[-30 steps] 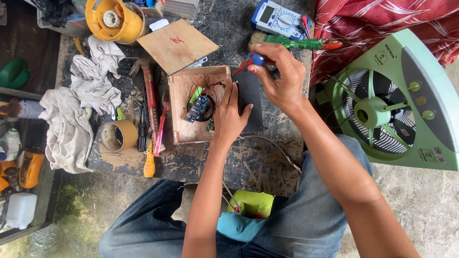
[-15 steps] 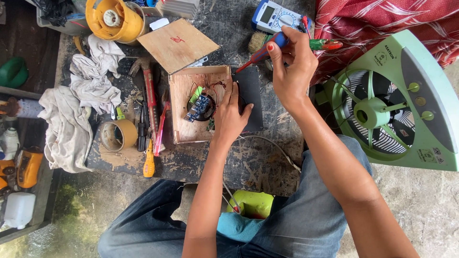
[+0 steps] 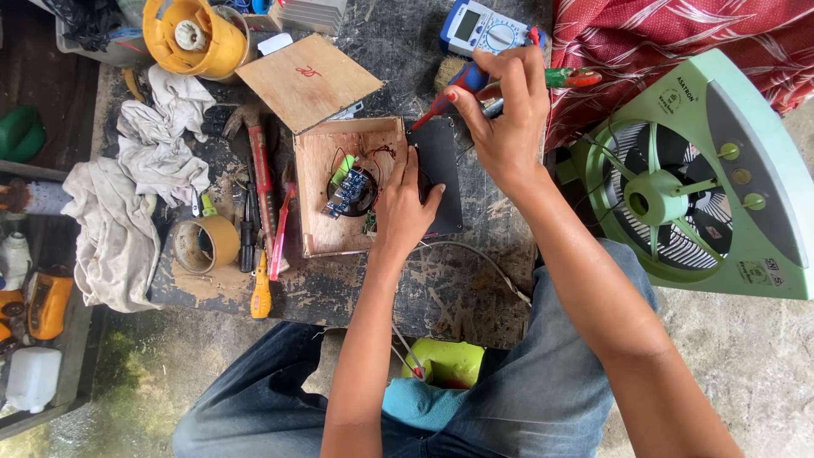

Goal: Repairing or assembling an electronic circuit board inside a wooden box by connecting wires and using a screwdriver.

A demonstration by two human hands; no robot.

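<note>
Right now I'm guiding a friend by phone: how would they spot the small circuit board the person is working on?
Find the open wooden box in the middle of the dark workbench, just below its loose square lid. The left hand rests on the box's right edge. Inside lies the circuit board: small, blue, wired, unlike the bare wood around it.

The bench's [image 3: 356, 293] near edge lay bare, giving room in front of the open wooden box [image 3: 318, 229]. Tools [image 3: 259, 220] and a tape roll [image 3: 203, 244] crowded the box's left; rags [image 3: 127, 195] filled the left edge. A loose lid [image 3: 309, 80] and meter [image 3: 483, 25] blocked the far edge, a green fan [image 3: 704, 178] the right.
</note>
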